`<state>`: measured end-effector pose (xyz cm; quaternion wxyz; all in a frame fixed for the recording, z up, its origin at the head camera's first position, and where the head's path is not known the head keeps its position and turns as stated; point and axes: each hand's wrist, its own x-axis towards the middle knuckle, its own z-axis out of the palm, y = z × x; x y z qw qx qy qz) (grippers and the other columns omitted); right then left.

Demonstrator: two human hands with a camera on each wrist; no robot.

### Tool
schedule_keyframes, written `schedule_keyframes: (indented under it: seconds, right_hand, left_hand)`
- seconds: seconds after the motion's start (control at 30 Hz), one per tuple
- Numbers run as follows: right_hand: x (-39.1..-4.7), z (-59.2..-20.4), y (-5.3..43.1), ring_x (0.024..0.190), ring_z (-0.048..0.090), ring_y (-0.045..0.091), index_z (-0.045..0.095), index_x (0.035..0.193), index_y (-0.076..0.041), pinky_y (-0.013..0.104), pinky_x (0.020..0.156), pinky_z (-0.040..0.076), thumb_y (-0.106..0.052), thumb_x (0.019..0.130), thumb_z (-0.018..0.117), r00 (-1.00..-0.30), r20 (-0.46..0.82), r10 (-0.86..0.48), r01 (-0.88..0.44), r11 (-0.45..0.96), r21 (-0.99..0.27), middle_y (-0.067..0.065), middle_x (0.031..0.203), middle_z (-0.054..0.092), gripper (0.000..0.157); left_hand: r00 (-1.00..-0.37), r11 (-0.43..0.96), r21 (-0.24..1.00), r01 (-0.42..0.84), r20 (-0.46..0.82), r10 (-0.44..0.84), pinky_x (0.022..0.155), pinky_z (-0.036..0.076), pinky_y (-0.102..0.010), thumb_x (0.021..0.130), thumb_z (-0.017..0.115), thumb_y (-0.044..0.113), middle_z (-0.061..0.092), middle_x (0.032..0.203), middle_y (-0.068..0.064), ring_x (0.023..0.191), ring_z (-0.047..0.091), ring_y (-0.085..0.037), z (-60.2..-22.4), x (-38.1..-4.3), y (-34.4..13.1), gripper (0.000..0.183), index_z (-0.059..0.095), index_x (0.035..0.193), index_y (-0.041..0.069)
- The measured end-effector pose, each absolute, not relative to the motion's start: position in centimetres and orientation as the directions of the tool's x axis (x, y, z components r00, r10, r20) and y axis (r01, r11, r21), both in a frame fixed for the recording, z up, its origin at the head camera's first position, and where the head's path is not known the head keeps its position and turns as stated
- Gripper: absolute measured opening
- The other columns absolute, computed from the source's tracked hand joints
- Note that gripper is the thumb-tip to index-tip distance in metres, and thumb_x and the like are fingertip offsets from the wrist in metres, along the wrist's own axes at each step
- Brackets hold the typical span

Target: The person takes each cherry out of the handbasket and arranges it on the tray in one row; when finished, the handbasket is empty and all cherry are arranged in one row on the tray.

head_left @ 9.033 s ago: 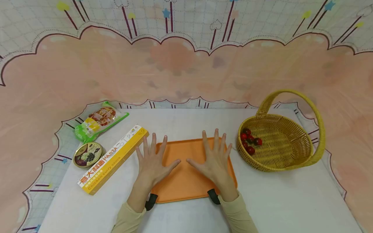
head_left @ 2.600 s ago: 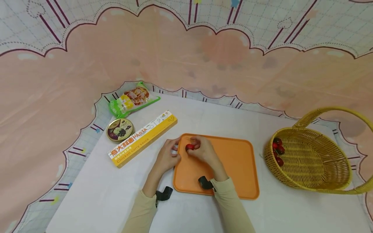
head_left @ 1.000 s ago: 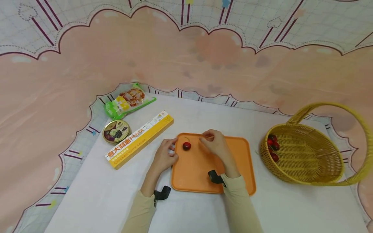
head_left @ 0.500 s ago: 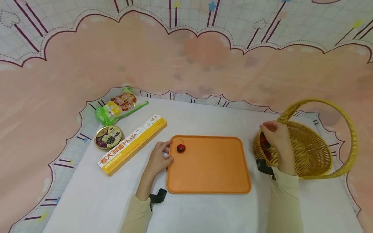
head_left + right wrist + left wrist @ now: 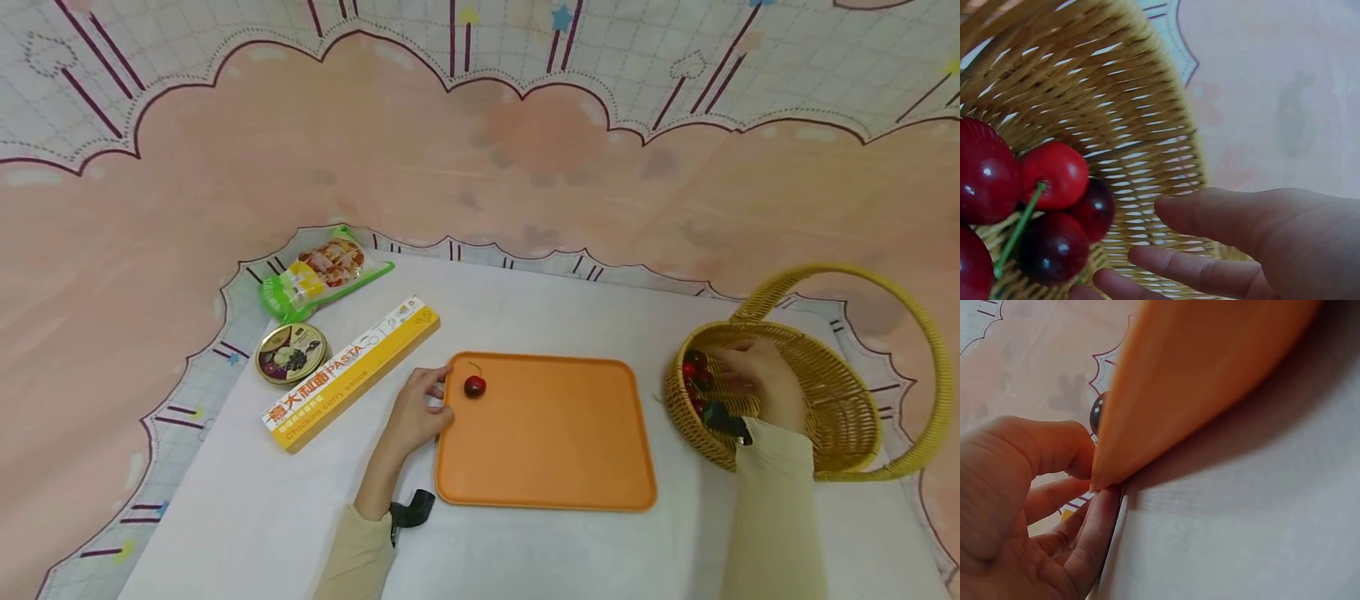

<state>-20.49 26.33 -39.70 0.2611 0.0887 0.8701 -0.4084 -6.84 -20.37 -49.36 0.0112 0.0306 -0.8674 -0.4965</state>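
My left hand (image 5: 412, 414) holds the left edge of the orange tray (image 5: 555, 442); in the left wrist view its thumb and fingers (image 5: 1102, 515) lie on either side of the tray's rim. A dark red cherry (image 5: 475, 386) with a thin stem sits on the tray near its upper left corner. My right hand (image 5: 757, 372) is inside the wicker basket (image 5: 832, 400), beside several cherries (image 5: 696, 367) at the basket's left side. In the right wrist view, its extended fingers (image 5: 1210, 215) are apart from the glossy red and dark cherries (image 5: 1054, 175), one with a green stem.
Left of the tray, a yellow and white pasta box (image 5: 352, 372) lies diagonally. Behind it are a round tin (image 5: 291, 353) and a green food bag (image 5: 326, 271). The basket's tall handle (image 5: 926, 333) arches up at the right. A patterned cloth (image 5: 450, 183) hangs behind the table.
Since the earliest frame, a cherry has come to lie on the tray. My right hand has gone from the tray into the basket at the right; my left hand stays at the tray's left edge lately.
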Motion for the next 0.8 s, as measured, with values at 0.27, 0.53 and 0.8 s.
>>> schedule_keyframes:
  seconds: [0.27, 0.53, 0.8]
  right_hand:
    - [-21.7, -40.8, 25.9, 0.064, 0.056, 0.009, 0.066, 0.073, -0.011, 0.028, 0.063, 0.050, -0.028, 0.095, 0.055, -0.818, -0.569, -0.088, 0.383, 0.655, -0.652, -0.006, 0.067, 0.061, 0.030]
    - [-22.1, -41.2, 25.7, 0.075, 0.059, 0.007, 0.067, 0.109, 0.010, 0.028, 0.070, 0.053, -0.023, 0.093, 0.062, -0.836, -0.536, -0.120, 0.318, 0.691, -0.649, -0.003, 0.082, 0.066, 0.037]
    - [-21.9, -40.8, 25.6, 0.076, 0.064, 0.006, 0.048, 0.129, 0.020, 0.032, 0.077, 0.058, -0.016, 0.097, 0.057, -0.840, -0.522, -0.146, 0.341, 0.606, -0.719, -0.006, 0.085, 0.065, 0.049]
  left_hand:
    - [-0.998, 0.501, 0.865, -0.032, 0.000, -0.063, 0.071, 0.056, -0.024, 0.072, 0.066, -0.005, 0.054, 0.117, -0.012, 0.091, 0.057, -0.021, -49.4, -6.7, -20.5, 0.065, 0.058, 0.136, 0.003]
    - [-0.998, 0.508, 0.861, -0.024, 0.012, -0.067, 0.070, 0.056, -0.023, 0.071, 0.066, -0.005, 0.055, 0.117, -0.012, 0.090, 0.057, -0.020, -49.5, -6.6, -20.5, 0.064, 0.058, 0.135, 0.003]
    - [-0.998, 0.507, 0.862, -0.010, 0.023, -0.059, 0.070, 0.056, -0.024, 0.071, 0.066, -0.005, 0.055, 0.117, -0.013, 0.090, 0.057, -0.020, -49.5, -6.8, -20.4, 0.064, 0.059, 0.134, 0.002]
